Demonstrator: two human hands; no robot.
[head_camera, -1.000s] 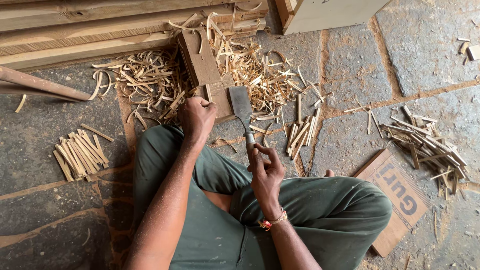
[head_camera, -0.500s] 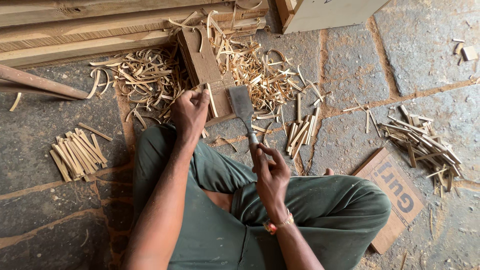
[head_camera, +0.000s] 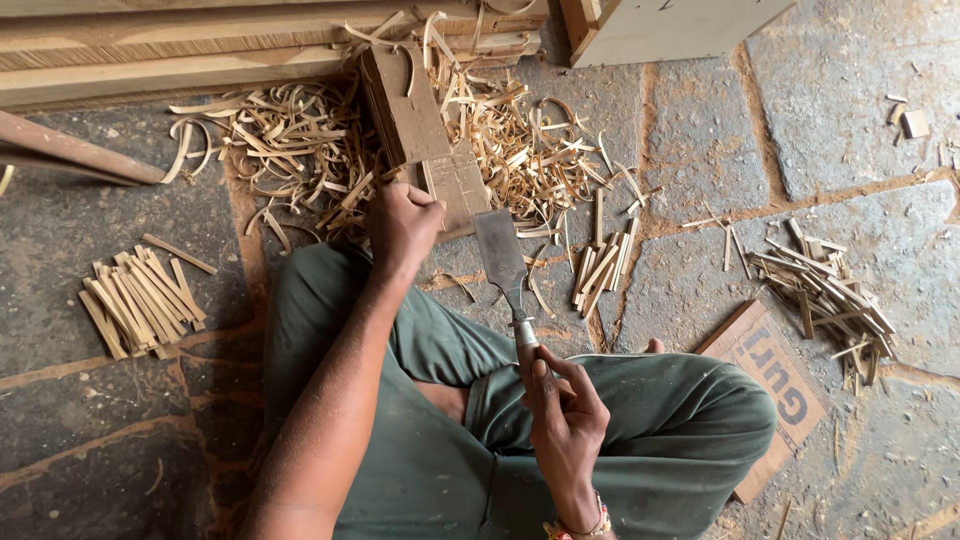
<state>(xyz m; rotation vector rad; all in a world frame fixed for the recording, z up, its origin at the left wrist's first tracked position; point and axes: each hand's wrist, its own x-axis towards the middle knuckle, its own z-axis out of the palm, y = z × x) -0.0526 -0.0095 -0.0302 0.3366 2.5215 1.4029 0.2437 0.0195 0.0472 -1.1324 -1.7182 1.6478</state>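
I sit cross-legged on a stone floor in green trousers. My right hand (head_camera: 562, 420) grips the handle of a broad flat chisel (head_camera: 502, 258), its blade pointing away toward a worn wooden block (head_camera: 420, 125). My left hand (head_camera: 402, 226) is closed at the near end of that block, apparently around a thin wood piece; what is in the fist is hidden. Curled wood shavings (head_camera: 290, 140) lie heaped around the block on both sides.
A neat bundle of cut sticks (head_camera: 140, 300) lies at my left. More sticks (head_camera: 600, 265) lie past the chisel, and a scattered pile (head_camera: 830, 295) sits at the right near a cardboard piece (head_camera: 775, 385). Long planks (head_camera: 150, 50) and a pale box (head_camera: 660, 25) line the far side.
My left hand has shifted slightly toward the block's near end. The right hand has drawn the chisel a little nearer to me, blade still pointing at the block.
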